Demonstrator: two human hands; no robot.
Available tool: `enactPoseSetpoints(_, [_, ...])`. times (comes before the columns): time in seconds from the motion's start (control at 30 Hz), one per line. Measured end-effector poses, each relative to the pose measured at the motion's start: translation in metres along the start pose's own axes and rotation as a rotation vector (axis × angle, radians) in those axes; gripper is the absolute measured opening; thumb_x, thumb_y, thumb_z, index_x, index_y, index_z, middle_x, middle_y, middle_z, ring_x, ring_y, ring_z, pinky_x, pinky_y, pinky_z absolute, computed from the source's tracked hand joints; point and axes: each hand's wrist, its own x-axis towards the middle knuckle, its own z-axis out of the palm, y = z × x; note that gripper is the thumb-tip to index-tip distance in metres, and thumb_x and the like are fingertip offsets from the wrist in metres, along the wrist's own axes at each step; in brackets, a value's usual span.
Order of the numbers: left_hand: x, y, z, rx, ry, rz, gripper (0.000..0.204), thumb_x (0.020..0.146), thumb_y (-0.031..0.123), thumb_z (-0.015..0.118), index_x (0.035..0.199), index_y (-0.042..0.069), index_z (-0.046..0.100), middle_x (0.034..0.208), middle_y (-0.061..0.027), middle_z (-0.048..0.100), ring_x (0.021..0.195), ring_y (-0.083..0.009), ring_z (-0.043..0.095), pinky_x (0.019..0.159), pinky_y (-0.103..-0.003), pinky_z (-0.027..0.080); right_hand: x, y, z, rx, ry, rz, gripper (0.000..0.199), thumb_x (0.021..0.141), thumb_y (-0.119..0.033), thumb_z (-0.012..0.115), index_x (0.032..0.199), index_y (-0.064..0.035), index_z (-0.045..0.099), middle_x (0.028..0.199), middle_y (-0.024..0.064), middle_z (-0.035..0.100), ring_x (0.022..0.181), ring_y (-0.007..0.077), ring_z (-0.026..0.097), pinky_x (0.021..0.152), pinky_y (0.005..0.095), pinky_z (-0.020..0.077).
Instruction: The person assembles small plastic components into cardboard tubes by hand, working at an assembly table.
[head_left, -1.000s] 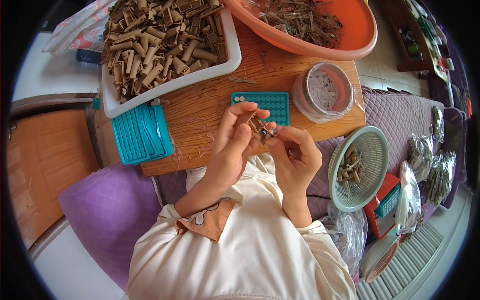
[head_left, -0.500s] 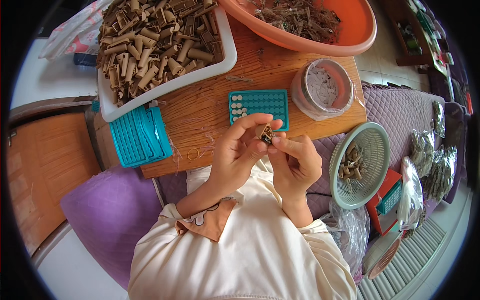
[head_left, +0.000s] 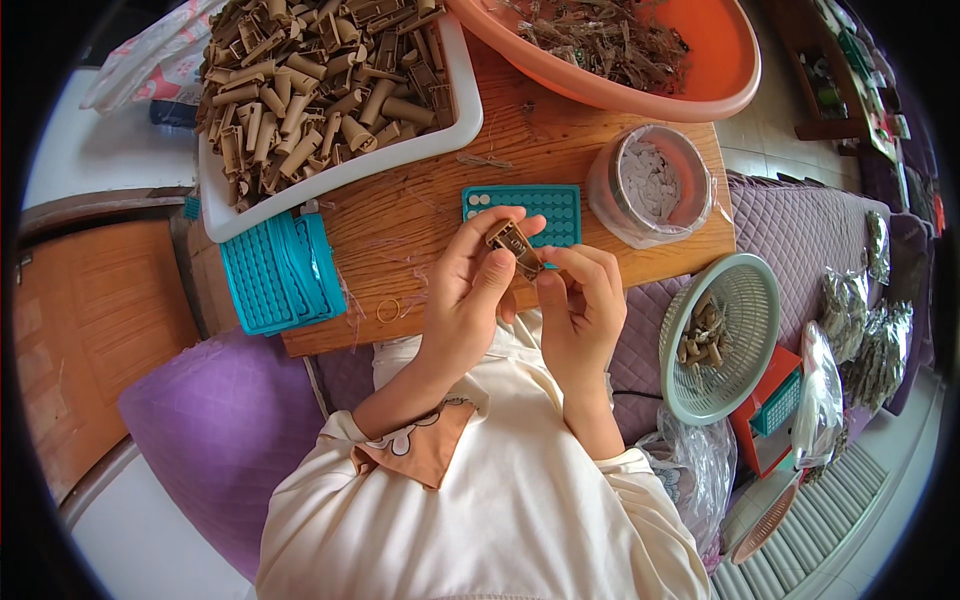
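Note:
My left hand [head_left: 468, 285] grips a brown plastic casing [head_left: 515, 247] between thumb and fingers, its hollow side facing up. Ribs and small inner parts show inside the hollow. At the casing's lower right end, the thumb and forefinger of my right hand [head_left: 580, 305] are pinched together. What lies between those fingertips is too small to make out. Just beyond both hands is a teal dimpled tray [head_left: 555, 208] with a few white round pieces in its left side, partly hidden by my left fingers.
A white bin [head_left: 465, 120] heaped with brown casings stands far left, beside stacked teal trays [head_left: 270, 275]. An orange basin [head_left: 735, 75] of wired parts sits at the back. A tub of white pieces [head_left: 650, 180] stands right, with a green basket [head_left: 768, 310] holding casings nearer me.
The casing has turned, so its long hollow side shows, and has shifted slightly left and away from me. My right hand has moved a little left, its fingertips still at the casing's end.

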Motion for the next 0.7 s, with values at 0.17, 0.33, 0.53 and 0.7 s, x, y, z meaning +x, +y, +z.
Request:
enactPoseSetpoints(0.17, [0.0,-0.004,0.003,-0.045,0.062,0.083,0.031,0.089,0.018,0.043,0.115,0.002,0.04,0.109,-0.0134,0.051,0.09,-0.0124,0.055,0.058,-0.017,0.049,-0.004,0.004,0.007,0.155,-0.027,0.111,0.026,0.074,0.01,0.053,0.097,-0.001,0.054,0.086,0.008,0.052,0.058,0.0082,0.047,0.048,0.0191,0.0377])
enactPoseSetpoints(0.33, [0.005,-0.003,-0.002,-0.294,0.089,-0.062,0.029,0.089,0.015,0.04,0.116,0.002,0.039,0.108,-0.0137,0.051,0.095,-0.0203,0.055,0.07,-0.026,0.052,-0.003,0.005,0.007,0.336,-0.083,0.334,0.033,0.073,0.013,0.049,0.103,-0.0005,0.05,0.091,0.0098,0.053,0.063,0.0086,0.051,0.052,0.0191,0.0402])
enactPoseSetpoints(0.53, [0.0,-0.002,-0.01,-0.437,0.063,-0.162,0.029,0.089,0.013,0.039,0.116,0.001,0.038,0.11,-0.0148,0.049,0.097,-0.0233,0.054,0.081,-0.032,0.049,0.009,0.019,-0.003,0.387,-0.394,0.329,0.04,0.071,0.013,0.051,0.109,0.0026,0.045,0.096,0.0102,0.054,0.082,0.0147,0.057,0.072,0.0235,0.047])
enactPoseSetpoints(0.7, [-0.013,-0.01,-0.01,-0.113,0.068,-0.037,0.031,0.089,0.011,0.042,0.118,-0.001,0.038,0.111,-0.0137,0.05,0.1,-0.0179,0.051,0.082,-0.028,0.046,0.004,0.011,0.003,0.611,-0.303,0.427,0.034,0.069,0.008,0.053,0.102,0.0069,0.046,0.092,0.0112,0.055,0.083,0.0147,0.057,0.076,0.0258,0.0469])
